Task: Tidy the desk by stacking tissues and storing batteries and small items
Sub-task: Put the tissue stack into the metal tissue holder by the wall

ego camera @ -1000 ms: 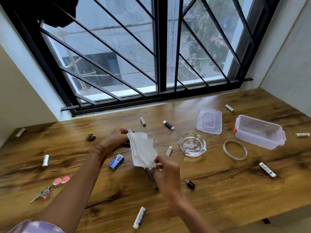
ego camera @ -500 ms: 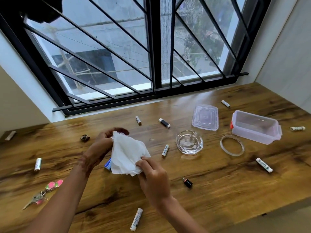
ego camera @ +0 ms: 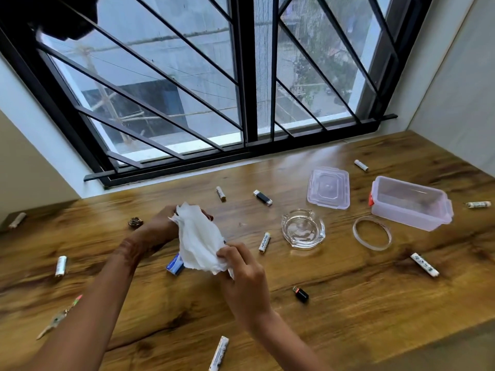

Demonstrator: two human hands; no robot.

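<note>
Your left hand (ego camera: 160, 223) and right hand (ego camera: 246, 277) still pinch the crumpled white paper tissues (ego camera: 198, 236), bunched tighter; stacking pending.

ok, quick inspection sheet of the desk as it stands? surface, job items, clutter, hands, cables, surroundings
Surface: wooden desk, small items scattered across it.
Job's things: tissues held above the desk in both hands; batteries lying loose all over; container open, lid flat beside it.
Clutter: glass ashtray, tape ring, USB sticks, keys, blue box partly hidden by the tissues.
Hands: left hand grips the tissues' far end; right hand pinches the near end.
Cables: nothing seen.
Surroundings: barred window behind the desk, walls either side.
</note>
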